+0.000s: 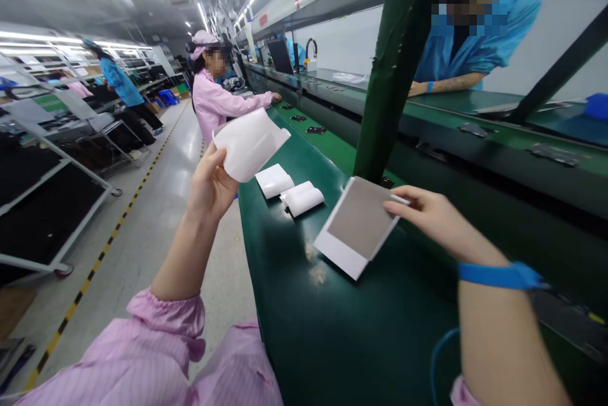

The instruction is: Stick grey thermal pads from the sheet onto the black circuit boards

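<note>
A curled white sheet (251, 145) is pinched in my left hand (211, 185), raised over the left edge of the green table (304, 330). My right hand (425, 209) grips a flat rectangular piece (361, 216) by its right edge; it has a grey face with a white border, wider at the lower end. It is tilted above the table. Between my hands, two curled white sheets (273, 180) (302, 198) lie on the table. A blue wrist strap (498, 275) with a cord is around my right wrist.
A green post (396, 64) rises close beyond my right hand. Behind it runs a conveyor line (332, 102) carrying small dark parts (316, 130). A co-worker in pink (221, 99) stands farther along the table; another in blue (503, 45) leans across the line. An aisle runs left.
</note>
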`<action>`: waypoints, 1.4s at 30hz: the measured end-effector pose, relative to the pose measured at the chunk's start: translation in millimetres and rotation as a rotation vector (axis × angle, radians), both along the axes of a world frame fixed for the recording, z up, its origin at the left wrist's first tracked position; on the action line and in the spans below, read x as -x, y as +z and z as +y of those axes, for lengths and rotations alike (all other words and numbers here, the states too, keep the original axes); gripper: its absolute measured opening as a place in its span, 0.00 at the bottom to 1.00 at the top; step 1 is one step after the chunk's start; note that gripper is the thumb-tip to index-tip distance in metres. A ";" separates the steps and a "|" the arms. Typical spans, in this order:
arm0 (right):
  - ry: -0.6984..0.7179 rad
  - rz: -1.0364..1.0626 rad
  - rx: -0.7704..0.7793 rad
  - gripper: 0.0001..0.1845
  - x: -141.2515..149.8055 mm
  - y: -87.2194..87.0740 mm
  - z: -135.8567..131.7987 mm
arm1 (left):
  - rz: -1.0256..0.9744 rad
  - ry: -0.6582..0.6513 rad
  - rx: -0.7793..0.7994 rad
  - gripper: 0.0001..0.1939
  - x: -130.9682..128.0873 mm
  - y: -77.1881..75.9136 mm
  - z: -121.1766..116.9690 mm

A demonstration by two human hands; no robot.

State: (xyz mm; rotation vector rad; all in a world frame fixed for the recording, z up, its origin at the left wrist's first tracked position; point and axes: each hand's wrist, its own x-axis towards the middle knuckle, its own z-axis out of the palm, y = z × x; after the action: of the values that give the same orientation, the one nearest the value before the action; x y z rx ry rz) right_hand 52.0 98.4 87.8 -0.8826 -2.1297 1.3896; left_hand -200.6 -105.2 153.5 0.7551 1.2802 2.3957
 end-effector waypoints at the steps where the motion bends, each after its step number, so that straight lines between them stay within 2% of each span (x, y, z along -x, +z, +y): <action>1: 0.021 0.034 -0.010 0.23 14.2 -11.2 -2.4 | 0.034 -0.014 0.001 0.13 -3.8 -0.4 -2.9; 4: 0.019 0.076 -0.016 0.21 46.3 -48.3 -6.5 | 0.073 -0.031 0.043 0.18 -8.1 -5.2 -10.7; 7: -0.018 0.004 -0.068 0.23 58.0 -74.6 -7.1 | 0.064 -0.052 0.075 0.25 -5.9 -16.8 -16.1; 9: -0.030 -0.039 -0.105 0.25 58.2 -81.9 -6.9 | 0.045 -0.095 0.100 0.30 -4.9 -26.0 -18.2; 12: -0.032 -0.057 -0.124 0.27 56.0 -82.3 -7.2 | 0.028 -0.202 0.134 0.36 -7.6 -36.1 -19.8; 15: -0.032 -0.073 -0.144 0.28 55.0 -74.8 -8.8 | 0.044 -0.275 0.144 0.38 -13.8 -40.9 -20.9; 19: -0.109 -0.047 -0.222 0.30 53.6 -52.7 -15.2 | 0.123 -0.317 0.182 0.37 -24.1 -45.0 -21.2; 21: -0.071 -0.089 -0.082 0.35 50.4 -38.8 -23.9 | 0.220 -0.326 0.173 0.33 -31.0 -45.4 -18.9; 24: 0.055 -0.117 0.282 0.40 40.2 -19.3 -47.3 | 0.463 -0.280 0.096 0.26 -45.5 -39.3 -13.4; 27: 0.190 0.115 0.604 0.45 23.1 -2.6 -78.0 | 0.811 -0.219 -0.007 0.27 -63.7 -28.1 -11.5; 29: 0.213 0.310 0.709 0.46 9.0 7.4 -96.4 | 1.056 -0.226 -0.084 0.33 -75.5 -24.5 -14.2; 31: 0.128 0.457 0.664 0.43 -5.4 16.2 -109.5 | 1.211 -0.281 -0.121 0.39 -85.8 -27.8 -18.6; 34: -0.045 0.598 0.450 0.33 -23.5 25.6 -118.3 | 1.212 -0.342 -0.116 0.44 -99.1 -43.3 -23.5; 36: -0.122 0.631 0.323 0.22 -32.0 28.7 -120.3 | 1.090 -0.361 -0.123 0.46 -108.1 -54.2 -23.6; 38: -0.154 0.617 0.219 0.14 -37.8 29.2 -122.5 | 0.878 -0.447 -0.102 0.47 -117.2 -60.3 -21.2; 40: -0.173 0.588 0.108 0.10 -42.1 28.0 -125.9 | 0.646 -0.570 -0.041 0.48 -125.3 -60.8 -17.4; 42: -0.210 0.551 -0.001 0.09 -46.4 26.9 -129.9 | 0.511 -0.620 0.033 0.47 -130.9 -58.0 -13.3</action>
State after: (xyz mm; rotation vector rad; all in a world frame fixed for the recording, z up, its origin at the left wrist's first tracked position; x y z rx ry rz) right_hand 98.4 -31.5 114.6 -0.6089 -1.5763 1.3322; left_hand -69.7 -118.5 95.6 1.5567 1.0284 1.7317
